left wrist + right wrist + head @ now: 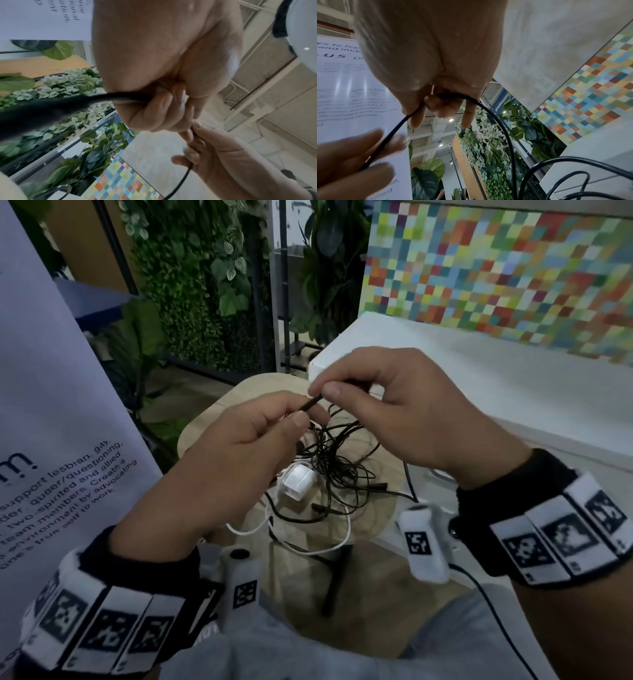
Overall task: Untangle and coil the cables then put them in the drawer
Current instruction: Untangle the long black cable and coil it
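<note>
We hold one black cable (pixel 310 404) up between both hands above the small round wooden table (pixel 219 419). Our left hand (pixel 239 436) pinches it between thumb and forefinger, the other fingers curled in; our right hand (pixel 404 412) pinches the same strand just beside it, thumb against fingertips. The rest of that cable seems to trail down into the tangle of black cables (pixel 339 467) on the table, though the strands blur together. A white cable (pixel 329 546) and white plug (pixel 298 482) lie there too.
</note>
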